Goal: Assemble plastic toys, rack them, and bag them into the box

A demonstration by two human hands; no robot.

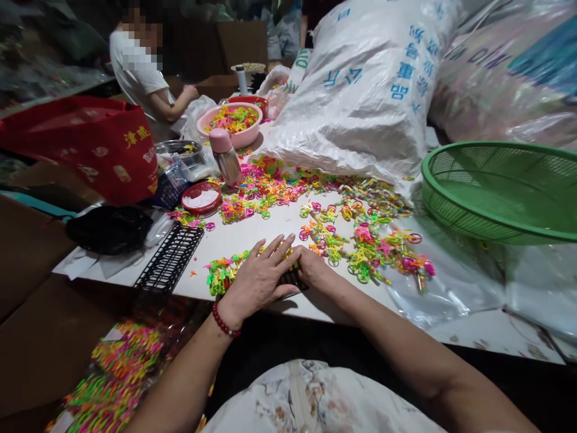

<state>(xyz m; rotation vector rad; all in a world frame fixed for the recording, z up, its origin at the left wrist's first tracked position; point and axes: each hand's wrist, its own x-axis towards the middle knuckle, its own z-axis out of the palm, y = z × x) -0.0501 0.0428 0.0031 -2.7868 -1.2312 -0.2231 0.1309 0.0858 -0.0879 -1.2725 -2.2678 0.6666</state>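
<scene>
My left hand (260,273), with a red bead bracelet at the wrist, lies flat with fingers stretched out over a black slotted rack (291,278). Small bright plastic pieces (222,273), green, yellow and pink, stand packed at the rack's left end. My right hand (313,267) is closed at the right end of the rack, against the left fingers; what its fingertips hold is hidden. A second black rack (169,260) lies to the left at the table edge. Beyond my hands spread colourful plastic toys with small wheel-like rings (367,246).
A green mesh basket (496,231) stands right, and a large white woven sack (356,108) behind. A pink-capped flask (225,159), a pink basin (246,137), a red basket (201,210) and a red bag (90,144) are left. Another person (144,78) works farther back.
</scene>
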